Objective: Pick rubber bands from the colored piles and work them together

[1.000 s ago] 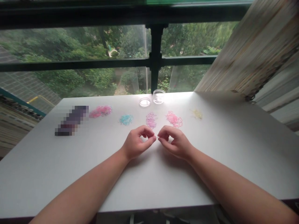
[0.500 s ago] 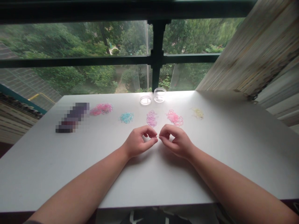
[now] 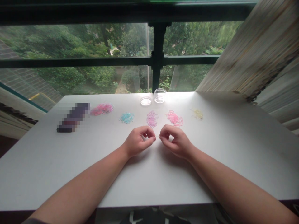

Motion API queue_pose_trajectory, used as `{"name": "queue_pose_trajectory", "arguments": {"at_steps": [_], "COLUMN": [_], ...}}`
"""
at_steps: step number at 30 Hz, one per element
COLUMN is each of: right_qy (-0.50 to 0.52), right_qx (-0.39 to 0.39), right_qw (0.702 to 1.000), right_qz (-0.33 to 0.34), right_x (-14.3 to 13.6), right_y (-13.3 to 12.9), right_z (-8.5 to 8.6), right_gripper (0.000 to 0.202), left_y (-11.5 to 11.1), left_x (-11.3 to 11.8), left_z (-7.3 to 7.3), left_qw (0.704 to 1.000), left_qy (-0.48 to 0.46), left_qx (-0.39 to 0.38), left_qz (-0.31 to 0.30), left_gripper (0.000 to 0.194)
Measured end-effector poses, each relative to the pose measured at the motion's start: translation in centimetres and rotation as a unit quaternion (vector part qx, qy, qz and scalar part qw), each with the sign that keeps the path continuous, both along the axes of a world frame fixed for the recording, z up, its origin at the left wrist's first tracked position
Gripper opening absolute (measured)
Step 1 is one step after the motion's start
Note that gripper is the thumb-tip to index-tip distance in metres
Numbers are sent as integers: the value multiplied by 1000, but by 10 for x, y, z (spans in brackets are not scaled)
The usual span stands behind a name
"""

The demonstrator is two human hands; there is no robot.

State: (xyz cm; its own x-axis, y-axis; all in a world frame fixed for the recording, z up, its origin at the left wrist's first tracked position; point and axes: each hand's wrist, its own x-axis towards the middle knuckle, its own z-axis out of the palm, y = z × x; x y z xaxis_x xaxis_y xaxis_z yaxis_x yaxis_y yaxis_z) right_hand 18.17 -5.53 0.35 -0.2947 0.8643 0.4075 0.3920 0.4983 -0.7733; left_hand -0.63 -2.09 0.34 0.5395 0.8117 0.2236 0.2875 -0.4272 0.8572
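Observation:
My left hand (image 3: pixel 140 141) and my right hand (image 3: pixel 175 141) face each other above the table, each closed in a pinch. A thin pale yellowish rubber band (image 3: pixel 157 136) is stretched across the small gap between their fingertips. Just beyond my fingers lie a pile of lilac rubber bands (image 3: pixel 152 119) and a pile of pink rubber bands (image 3: pixel 175 118). Further right is a small pile of yellow rubber bands (image 3: pixel 197 114). Turquoise rubber bands (image 3: pixel 126 118) lie to the left, and a mixed pink and purple pile (image 3: pixel 102 109) sits beyond them.
At the back of the white table (image 3: pixel 130 186) stand a clear round container (image 3: pixel 160 95) and a clear lid (image 3: pixel 146 101). A pixelated dark object (image 3: pixel 73 118) lies at the left. Behind the table is a green-framed window (image 3: pixel 158 62), with a curtain (image 3: pixel 235 56) on the right.
My left hand has drawn slightly to the left, so the gap between my fingertips is wider and more of the band shows. My right hand has hardly moved.

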Motion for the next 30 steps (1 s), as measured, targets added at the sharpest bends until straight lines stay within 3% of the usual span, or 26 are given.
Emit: {"name": "queue_pose_trajectory", "arguments": {"at_steps": [30], "right_qy": [-19], "right_qx": [-36], "right_qw": [999], "right_qz": [13], "right_x": [0], "right_y": [-1], "right_z": [-1], "right_gripper": [9], "left_y": [-1], "left_x": [0], "left_z": [0], "left_qw": [999], "left_qy": [-11], "left_qx": [21], "left_qz": [-27], "left_gripper": [2]}}
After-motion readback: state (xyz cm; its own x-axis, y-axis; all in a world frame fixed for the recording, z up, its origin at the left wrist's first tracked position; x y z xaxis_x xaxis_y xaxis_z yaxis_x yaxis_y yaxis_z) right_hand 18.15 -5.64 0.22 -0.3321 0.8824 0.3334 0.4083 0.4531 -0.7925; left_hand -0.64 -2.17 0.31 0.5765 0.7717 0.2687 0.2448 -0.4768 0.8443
